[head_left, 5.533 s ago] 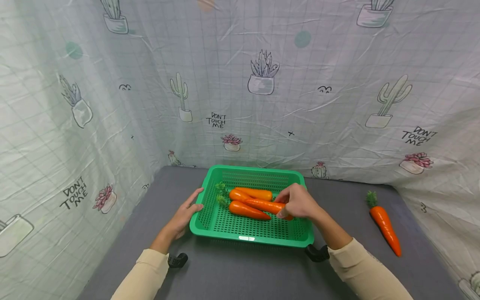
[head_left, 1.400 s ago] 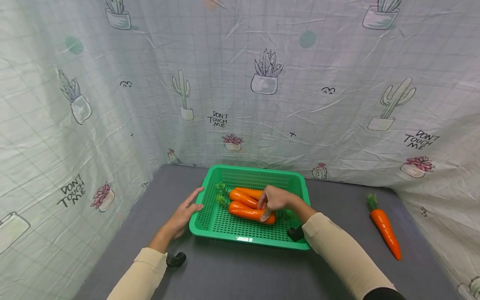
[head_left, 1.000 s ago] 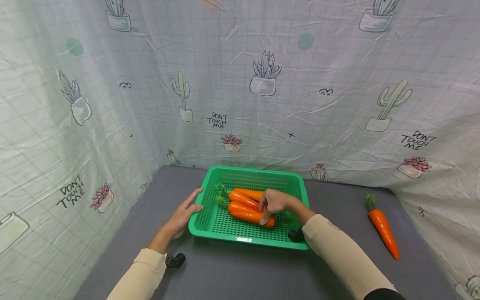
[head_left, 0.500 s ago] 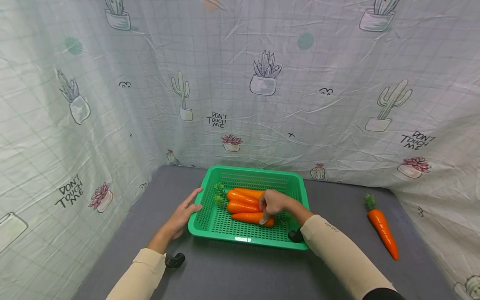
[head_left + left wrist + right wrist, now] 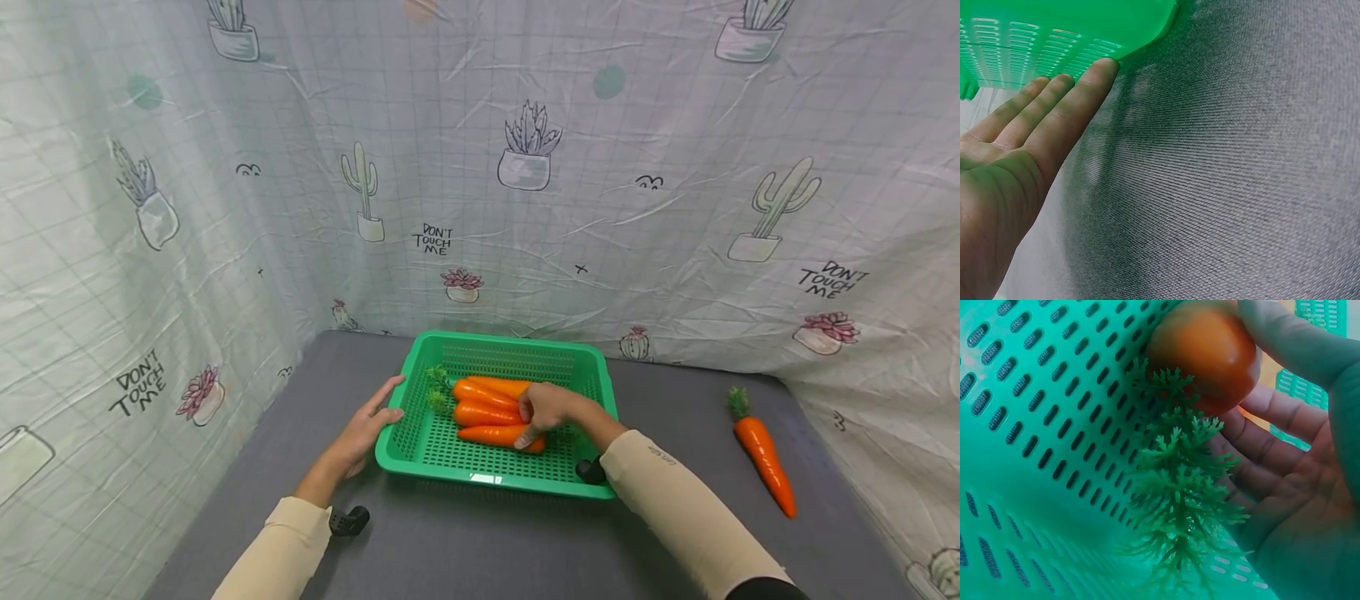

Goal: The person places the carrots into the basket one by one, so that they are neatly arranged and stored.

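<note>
My left hand (image 5: 362, 437) has its fingers straight against the left side of a green plastic basket (image 5: 487, 479). In the left wrist view, the fingertips (image 5: 1104, 67) touch the perforated outer wall. My right hand (image 5: 551, 408) is inside the basket and pinches the thick top end of an orange carrot (image 5: 491, 435) between thumb and fingers. Its tip points left, and its green leafy top (image 5: 1179, 469) hangs towards the basket wall in the right wrist view. Behind it lie the other carrots (image 5: 483, 414), side by side, with leaves (image 5: 437, 387) at the left; their right ends are partly hidden by my hand.
One more carrot (image 5: 765, 462) with a green top lies on the grey tabletop (image 5: 450, 542) right of the basket. A printed cactus curtain (image 5: 480, 225) closes off the back and sides. Black wrist devices (image 5: 350, 521) sit at both cuffs.
My right hand has moved leftward and nearer the front with its carrot since the oldest frame. That carrot came down off its neighbour and now lies in front of it. My left hand stays put.
</note>
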`<state>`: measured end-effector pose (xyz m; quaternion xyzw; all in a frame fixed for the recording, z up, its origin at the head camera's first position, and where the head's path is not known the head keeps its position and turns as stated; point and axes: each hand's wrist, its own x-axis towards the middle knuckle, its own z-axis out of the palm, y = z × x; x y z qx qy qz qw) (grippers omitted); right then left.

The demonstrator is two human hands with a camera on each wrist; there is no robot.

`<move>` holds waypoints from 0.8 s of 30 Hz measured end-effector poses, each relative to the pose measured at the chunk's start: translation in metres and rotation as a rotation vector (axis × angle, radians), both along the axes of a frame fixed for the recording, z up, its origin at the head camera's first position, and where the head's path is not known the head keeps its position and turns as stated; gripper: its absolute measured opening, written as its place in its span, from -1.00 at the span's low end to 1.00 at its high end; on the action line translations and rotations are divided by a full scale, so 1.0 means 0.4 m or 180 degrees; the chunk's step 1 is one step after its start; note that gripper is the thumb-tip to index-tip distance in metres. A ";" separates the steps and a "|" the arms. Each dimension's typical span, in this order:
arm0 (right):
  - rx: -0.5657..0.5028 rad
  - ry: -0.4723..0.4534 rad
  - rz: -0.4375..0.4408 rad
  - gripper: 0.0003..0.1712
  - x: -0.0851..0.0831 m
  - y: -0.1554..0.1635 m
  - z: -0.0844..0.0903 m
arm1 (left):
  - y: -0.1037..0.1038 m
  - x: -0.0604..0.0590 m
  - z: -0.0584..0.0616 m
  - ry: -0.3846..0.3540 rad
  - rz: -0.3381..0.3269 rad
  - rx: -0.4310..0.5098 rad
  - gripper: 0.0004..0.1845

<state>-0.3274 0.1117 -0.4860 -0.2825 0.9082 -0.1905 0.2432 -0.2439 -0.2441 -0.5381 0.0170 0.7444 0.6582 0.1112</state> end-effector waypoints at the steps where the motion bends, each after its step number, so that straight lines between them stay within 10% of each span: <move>1: -0.0029 -0.0026 -0.0007 -0.57 0.001 0.002 0.000 | 0.000 0.000 0.000 0.0000 0.0001 -0.0006 -0.27; 24: -0.0663 -0.0337 -0.0101 -0.67 -0.001 0.027 0.029 | 0.001 0.005 -0.001 -0.0008 -0.0064 0.0138 -0.27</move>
